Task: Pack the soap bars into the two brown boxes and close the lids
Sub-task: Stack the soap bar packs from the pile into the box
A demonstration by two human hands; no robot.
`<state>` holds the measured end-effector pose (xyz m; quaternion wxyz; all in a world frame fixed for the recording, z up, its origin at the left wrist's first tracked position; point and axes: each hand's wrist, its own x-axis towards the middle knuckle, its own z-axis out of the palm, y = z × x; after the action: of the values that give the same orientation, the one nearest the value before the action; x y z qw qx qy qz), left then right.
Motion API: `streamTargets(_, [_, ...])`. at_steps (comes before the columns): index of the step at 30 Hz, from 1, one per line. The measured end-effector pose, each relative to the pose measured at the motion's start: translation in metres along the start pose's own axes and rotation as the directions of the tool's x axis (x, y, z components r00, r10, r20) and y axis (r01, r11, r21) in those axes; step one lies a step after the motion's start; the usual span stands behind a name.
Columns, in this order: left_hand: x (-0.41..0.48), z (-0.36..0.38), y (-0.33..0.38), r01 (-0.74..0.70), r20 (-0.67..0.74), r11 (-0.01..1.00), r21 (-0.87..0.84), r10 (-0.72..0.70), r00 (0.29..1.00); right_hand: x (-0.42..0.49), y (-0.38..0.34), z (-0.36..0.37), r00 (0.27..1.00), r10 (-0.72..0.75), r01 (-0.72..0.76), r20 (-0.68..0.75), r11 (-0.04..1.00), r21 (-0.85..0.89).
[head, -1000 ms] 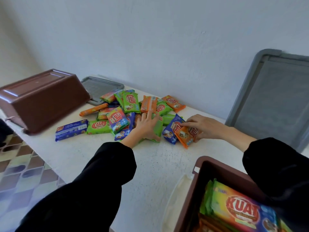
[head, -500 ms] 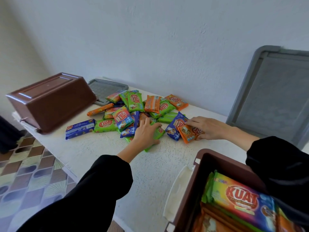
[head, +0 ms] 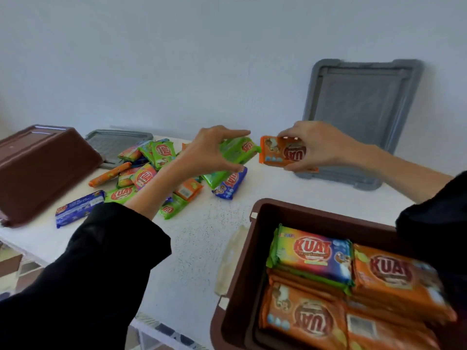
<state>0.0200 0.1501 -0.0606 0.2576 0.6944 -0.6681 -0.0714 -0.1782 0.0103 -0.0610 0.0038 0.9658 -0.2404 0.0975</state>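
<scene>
My left hand [head: 211,150] grips a green soap bar [head: 238,150], lifted above the white table [head: 197,248]. My right hand [head: 321,145] holds an orange soap bar [head: 276,154] right beside it, also in the air. Below them a pile of soap bars [head: 151,178] in green, orange and blue wrappers lies on the table. An open brown box [head: 255,248] at the near right holds several orange bars and one multicoloured bar. A second brown box [head: 38,168] lies upside down at the far left.
One grey lid [head: 364,114] leans upright against the white wall at the back right. Another grey lid [head: 113,142] lies flat behind the pile. The table's front edge runs along the left, with patterned floor tiles [head: 20,271] beyond it.
Both hands lifted off the pile, each with a soap bar, and came together above the table. The view swung right, bringing the open box more into sight.
</scene>
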Motion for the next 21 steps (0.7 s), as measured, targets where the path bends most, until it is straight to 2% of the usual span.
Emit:
streamTargets(2, [-0.007, -0.001, 0.03, -0.113, 0.047, 0.993, -0.035, 0.114, 0.992, -0.035, -0.005, -0.022, 0.998, 0.057, -0.057, -0.007, 0.998, 0.036])
streamTargets(5, [-0.02, 0.009, 0.067, -0.251, 0.189, 0.964, -0.084, 0.263, 0.946, -0.094, -0.017, -0.042, 0.989, 0.127, -0.129, 0.07, 0.991, 0.029])
streamTargets(8, [-0.038, 0.028, 0.093, -0.34, 0.357, 0.926, -0.163, 0.377, 0.855, -0.148, -0.031, -0.046, 0.963, 0.186, -0.189, 0.194, 0.982, -0.005])
streamTargets(12, [-0.063, 0.059, 0.112, -0.462, 0.5, 0.855, -0.235, 0.514, 0.697, -0.207, -0.048, -0.037, 0.92, 0.21, -0.198, 0.33, 0.978, -0.071])
streamTargets(15, [-0.077, 0.081, 0.118, -0.525, 0.607, 0.823, -0.218, 0.536, 0.587, -0.237, -0.06, -0.025, 0.885, 0.219, -0.191, 0.412, 0.976, -0.108])
streamTargets(17, [-0.085, 0.096, 0.12, -0.565, 0.663, 0.809, -0.161, 0.513, 0.545, -0.249, -0.067, -0.016, 0.87, 0.223, -0.186, 0.44, 0.975, -0.125])
streamTargets(21, [-0.093, 0.116, 0.119, -0.6, 0.724, 0.799, -0.034, 0.433, 0.536, -0.253, -0.078, 0.005, 0.856, 0.241, -0.192, 0.457, 0.969, -0.153])
